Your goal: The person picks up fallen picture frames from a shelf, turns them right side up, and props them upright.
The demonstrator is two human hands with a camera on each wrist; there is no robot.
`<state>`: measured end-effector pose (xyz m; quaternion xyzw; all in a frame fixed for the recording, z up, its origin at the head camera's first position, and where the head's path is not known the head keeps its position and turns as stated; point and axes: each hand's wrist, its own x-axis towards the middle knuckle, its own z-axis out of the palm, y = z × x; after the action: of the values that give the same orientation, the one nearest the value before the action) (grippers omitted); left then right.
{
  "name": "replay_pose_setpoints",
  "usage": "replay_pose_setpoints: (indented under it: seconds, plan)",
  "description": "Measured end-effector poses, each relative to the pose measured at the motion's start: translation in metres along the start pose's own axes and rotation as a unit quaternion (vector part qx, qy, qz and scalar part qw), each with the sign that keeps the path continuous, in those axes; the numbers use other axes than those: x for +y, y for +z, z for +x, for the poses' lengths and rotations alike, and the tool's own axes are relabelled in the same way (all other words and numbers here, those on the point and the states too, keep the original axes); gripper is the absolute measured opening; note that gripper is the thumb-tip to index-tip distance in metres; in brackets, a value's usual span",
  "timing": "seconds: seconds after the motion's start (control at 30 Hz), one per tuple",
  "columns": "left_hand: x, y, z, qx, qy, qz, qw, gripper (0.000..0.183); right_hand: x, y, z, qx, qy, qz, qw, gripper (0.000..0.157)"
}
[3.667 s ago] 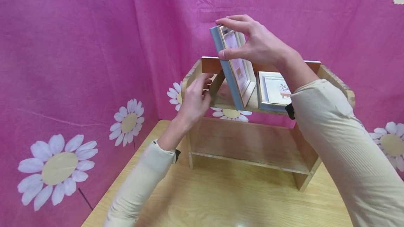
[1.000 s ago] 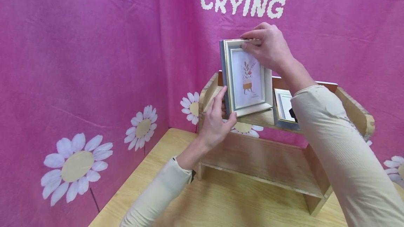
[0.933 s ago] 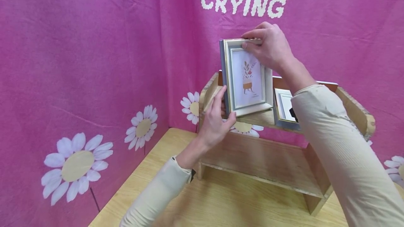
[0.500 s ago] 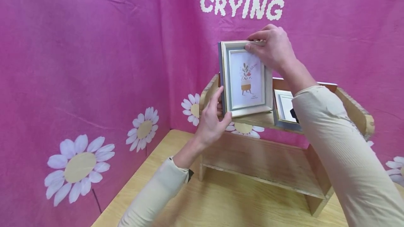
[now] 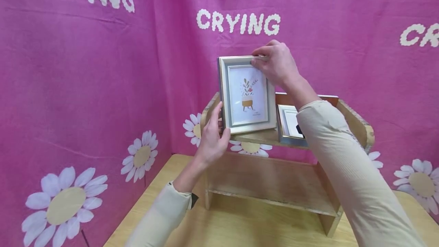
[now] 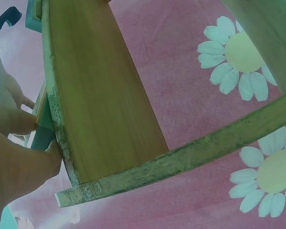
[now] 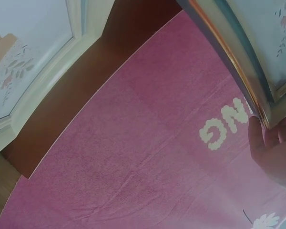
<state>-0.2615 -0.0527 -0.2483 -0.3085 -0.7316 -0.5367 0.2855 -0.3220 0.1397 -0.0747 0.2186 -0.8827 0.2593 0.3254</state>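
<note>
Bright, even light fills the head view, with soft shadows on the table (image 5: 236, 224) beneath the shelf unit (image 5: 267, 178). The left wrist view is green-tinted, washed out at lower left; the right wrist view is dimmer and hazy, bowing the held picture frame (image 7: 250, 52).

Glossy frame (image 5: 248, 94) — rough-edged wooden shelf (image 5: 271, 180)

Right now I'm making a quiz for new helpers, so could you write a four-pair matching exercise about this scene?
1. Right hand
2. Left hand
3. Backdrop
4. Shelf unit

A. Pink with white lettering
B. Pinches the top edge of the held picture frame
C. Light brown wood
D. Holds that frame's lower left side

Pairs: 1-B, 2-D, 3-A, 4-C
</note>
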Motion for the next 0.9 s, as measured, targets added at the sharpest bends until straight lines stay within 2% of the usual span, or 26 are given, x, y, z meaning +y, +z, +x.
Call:
replay_pose_setpoints:
  seconds: [0.17, 0.37, 0.7, 0.8, 0.9]
  plan:
    - [0.001, 0.001, 0.003, -0.003, -0.013, 0.012, 0.9998, 0.070, 0.004, 0.000, -0.001, 0.007, 0.009, -0.006, 1.000, 0.029]
    - [0.001, 0.002, 0.007, -0.004, -0.024, 0.026, 0.9994, 0.072, 0.007, 0.001, -0.002, 0.016, 0.000, -0.001, 1.000, 0.028]
    - [0.003, 0.008, 0.017, -0.011, -0.054, 0.030, 0.9980, 0.074, 0.011, -0.010, -0.003, 0.010, 0.012, -0.008, 1.000, 0.031]
    - [0.003, 0.006, 0.017, -0.015, -0.068, 0.039, 0.9968, 0.075, 0.012, -0.007, -0.004, 0.015, 0.016, 0.002, 1.000, 0.031]
    - [0.003, 0.000, 0.015, -0.010, -0.077, 0.061, 0.9951, 0.075, 0.013, -0.001, -0.005, 0.026, -0.004, 0.015, 1.000, 0.031]
